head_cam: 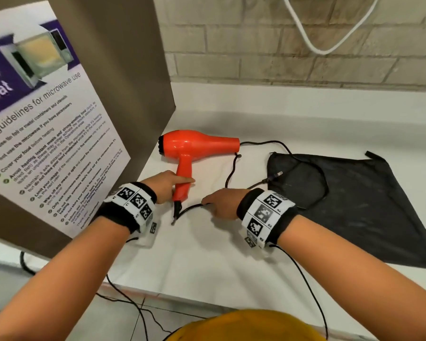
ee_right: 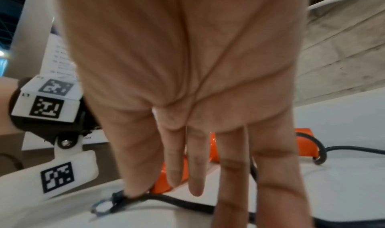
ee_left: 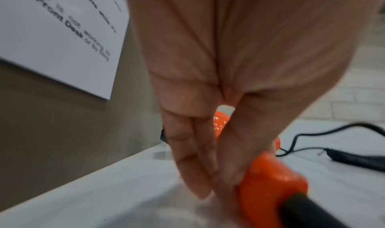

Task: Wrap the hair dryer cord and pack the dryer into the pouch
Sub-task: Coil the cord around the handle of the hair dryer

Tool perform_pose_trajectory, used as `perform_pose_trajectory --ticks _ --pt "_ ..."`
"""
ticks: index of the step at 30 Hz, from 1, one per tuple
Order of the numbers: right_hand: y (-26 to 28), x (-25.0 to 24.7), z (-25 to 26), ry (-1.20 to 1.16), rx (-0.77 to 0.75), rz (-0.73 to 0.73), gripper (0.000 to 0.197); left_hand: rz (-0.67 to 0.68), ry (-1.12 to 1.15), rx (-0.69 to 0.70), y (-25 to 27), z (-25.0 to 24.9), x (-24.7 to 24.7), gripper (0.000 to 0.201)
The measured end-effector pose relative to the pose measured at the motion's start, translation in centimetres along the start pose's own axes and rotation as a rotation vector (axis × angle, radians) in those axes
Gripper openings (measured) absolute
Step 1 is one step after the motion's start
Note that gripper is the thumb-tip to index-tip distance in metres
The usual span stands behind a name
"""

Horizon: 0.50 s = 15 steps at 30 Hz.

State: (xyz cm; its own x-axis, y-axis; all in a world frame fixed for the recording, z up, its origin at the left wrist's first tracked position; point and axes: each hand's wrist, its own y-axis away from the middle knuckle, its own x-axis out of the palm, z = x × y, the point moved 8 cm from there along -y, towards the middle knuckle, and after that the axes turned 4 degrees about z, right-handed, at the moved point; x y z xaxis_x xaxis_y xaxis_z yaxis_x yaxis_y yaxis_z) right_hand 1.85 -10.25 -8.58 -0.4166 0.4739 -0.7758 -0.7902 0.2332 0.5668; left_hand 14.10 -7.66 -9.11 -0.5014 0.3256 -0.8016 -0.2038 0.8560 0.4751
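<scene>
From the head view, the orange dryer (head_cam: 197,146) lies on its side on the white tabletop (head_cam: 207,254), barrel pointing right, handle pointing toward the person. The left hand (head_cam: 166,185) holds the lower handle, forefinger laid straight across it. The right hand (head_cam: 219,203) rests on the black cord (head_cam: 190,209) just beside the handle's end, fingers reaching down onto it. The cord loops away right, and its plug (head_cam: 274,175) lies on the flat black pouch (head_cam: 354,200), which sits to the dryer's right. A microwave poster (head_cam: 42,134) stands on the left. In the left wrist view, the left hand (ee_left: 208,132) has its fingers (ee_left: 193,165) pressed together along one side of the handle and the thumb on the other, gripping the dryer (ee_left: 268,182). In the right wrist view, the right hand (ee_right: 198,116) has long, nearly straight fingers (ee_right: 270,174) spread slightly, tips down at the cord (ee_right: 179,202); whether they pinch it I cannot tell. The dryer (ee_right: 306,144) lies behind them.
</scene>
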Motion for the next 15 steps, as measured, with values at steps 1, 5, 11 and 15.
perform_pose_trajectory --ticks 1,5,11,15 --pt "-0.3 0.5 0.3 0.031 0.007 0.049 0.051 -0.014 -0.02 -0.002 -0.4 0.1 0.2 0.056" --pt "-0.9 1.2 0.7 0.085 0.017 0.08 0.062 -0.049 -0.043 -0.028 -1.5 0.7 0.6 0.061" --pt "-1.2 0.4 -0.3 0.097 0.068 -0.034 0.04 -0.082 -0.111 0.1 -1.3 -0.7 -0.5 0.056" --pt "0.4 -2.7 -1.6 -0.079 0.097 -0.262 0.024 -0.111 -0.026 0.222 -0.9 -1.9 -2.8 0.059"
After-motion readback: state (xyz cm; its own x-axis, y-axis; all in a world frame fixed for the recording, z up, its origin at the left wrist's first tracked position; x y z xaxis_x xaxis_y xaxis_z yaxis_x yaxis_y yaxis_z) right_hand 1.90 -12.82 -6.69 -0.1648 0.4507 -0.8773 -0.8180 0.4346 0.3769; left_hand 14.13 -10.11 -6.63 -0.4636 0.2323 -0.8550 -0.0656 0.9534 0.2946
